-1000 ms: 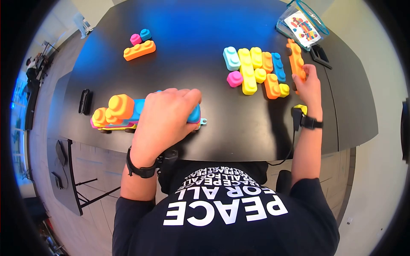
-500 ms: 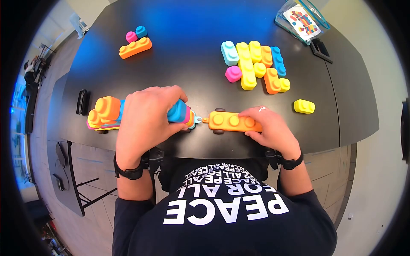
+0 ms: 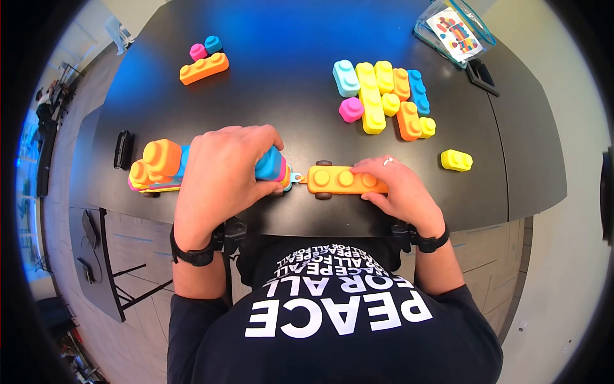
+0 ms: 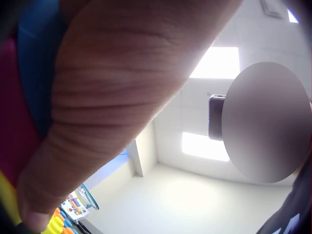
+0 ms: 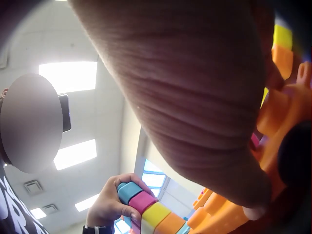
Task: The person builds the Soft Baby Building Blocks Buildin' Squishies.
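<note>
My left hand (image 3: 224, 176) grips the right end of a toy train (image 3: 162, 158) built from stacked orange, blue, pink and yellow blocks. Much of the train's middle is hidden under that hand. At its right end a light-blue coupling (image 3: 295, 178) overlaps the small orange tab of an orange wheeled wagon (image 3: 329, 179). My right hand (image 3: 406, 195) holds the wagon's right end between thumb and fingers. The wagon has round studs on top and dark wheels. In the right wrist view, the left fingers wrap the train's teal, pink, yellow and orange layers (image 5: 156, 214).
Several loose blocks (image 3: 371, 96) lie in a group beyond the right hand, with a yellow block (image 3: 456, 160) nearer. An orange block (image 3: 203, 68) sits with two small ones at far left. A clear bag (image 3: 454, 35), a dark stand (image 3: 481, 77) and a black case (image 3: 123, 150) are also there.
The right hand brought the orange wagon from the table's right side to the train's right end, then slightly further left, so the couplings now overlap. The left hand keeps its grip on the train.
</note>
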### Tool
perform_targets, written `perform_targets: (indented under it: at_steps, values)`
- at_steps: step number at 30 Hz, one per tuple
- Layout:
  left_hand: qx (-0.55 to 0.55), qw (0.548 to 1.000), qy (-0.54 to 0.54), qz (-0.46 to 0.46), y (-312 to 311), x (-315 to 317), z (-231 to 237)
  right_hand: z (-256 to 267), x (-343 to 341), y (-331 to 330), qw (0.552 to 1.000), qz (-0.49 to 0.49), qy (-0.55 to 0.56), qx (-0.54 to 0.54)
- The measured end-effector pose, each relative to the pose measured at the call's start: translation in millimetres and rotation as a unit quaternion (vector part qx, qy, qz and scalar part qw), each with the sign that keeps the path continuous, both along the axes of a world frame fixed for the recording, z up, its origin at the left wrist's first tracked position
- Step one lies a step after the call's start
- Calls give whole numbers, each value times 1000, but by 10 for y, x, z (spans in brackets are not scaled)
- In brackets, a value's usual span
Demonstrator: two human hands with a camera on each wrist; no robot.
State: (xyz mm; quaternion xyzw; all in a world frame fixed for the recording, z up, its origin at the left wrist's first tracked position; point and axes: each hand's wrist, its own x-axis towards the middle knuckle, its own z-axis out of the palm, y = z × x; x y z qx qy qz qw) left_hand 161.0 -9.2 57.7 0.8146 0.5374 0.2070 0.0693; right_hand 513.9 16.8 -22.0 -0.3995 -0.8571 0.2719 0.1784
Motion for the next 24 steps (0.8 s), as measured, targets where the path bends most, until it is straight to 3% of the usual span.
perform_targets:
  at_steps: [24]
  values:
    - [3,999,48,9,-13,66,-62,-177,-59,38,999,22,44,1]
